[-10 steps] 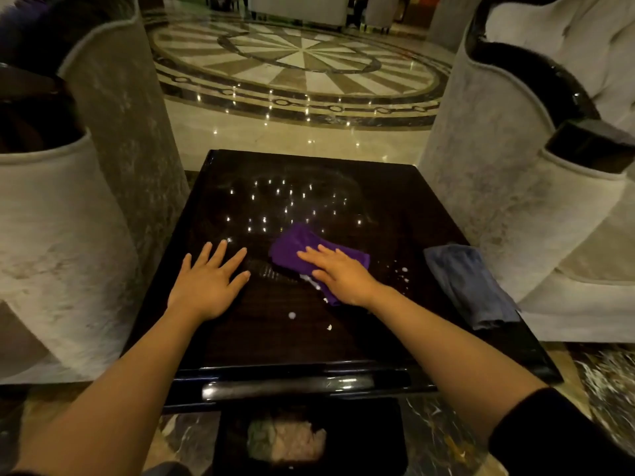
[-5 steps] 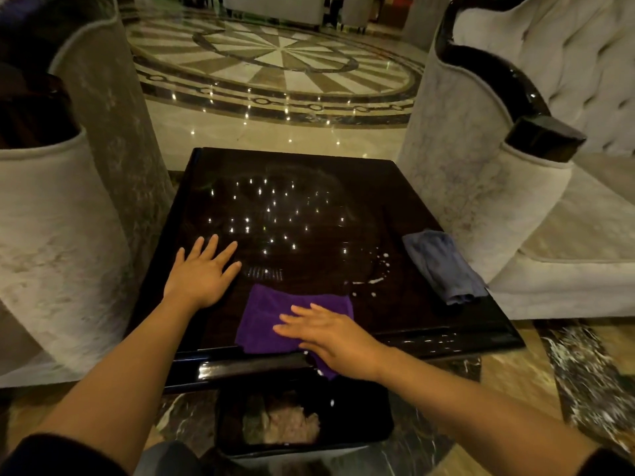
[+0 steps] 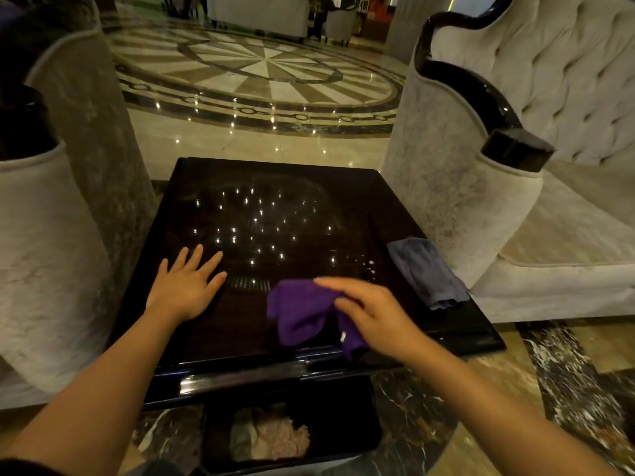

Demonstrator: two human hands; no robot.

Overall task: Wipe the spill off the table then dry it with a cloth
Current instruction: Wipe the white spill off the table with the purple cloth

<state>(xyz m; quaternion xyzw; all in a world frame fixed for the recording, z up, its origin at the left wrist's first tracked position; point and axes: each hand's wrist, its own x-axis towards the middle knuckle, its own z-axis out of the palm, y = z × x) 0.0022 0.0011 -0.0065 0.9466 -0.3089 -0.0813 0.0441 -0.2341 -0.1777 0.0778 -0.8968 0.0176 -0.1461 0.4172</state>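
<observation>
Now our right hand [image 3: 374, 314] bunches the purple cloth [image 3: 302, 314] in closed fingers; left hand [image 3: 185, 290] lies open, flat on the bench [image 3: 309, 201], so we should sweep toward the droplets [image 3: 369, 269]

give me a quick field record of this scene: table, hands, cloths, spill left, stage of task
table: dark glossy table, between pale armchairs
left hand: left hand flat on the table, fingers spread, holding nothing
right hand: right hand with its grip on the purple cloth, bunched near the front edge
other cloth: grey cloth lying unused at the right edge
spill left: white drops beside the grey cloth
under table: bin with crumpled waste
stage: wiping unfinished, drying not begun
</observation>
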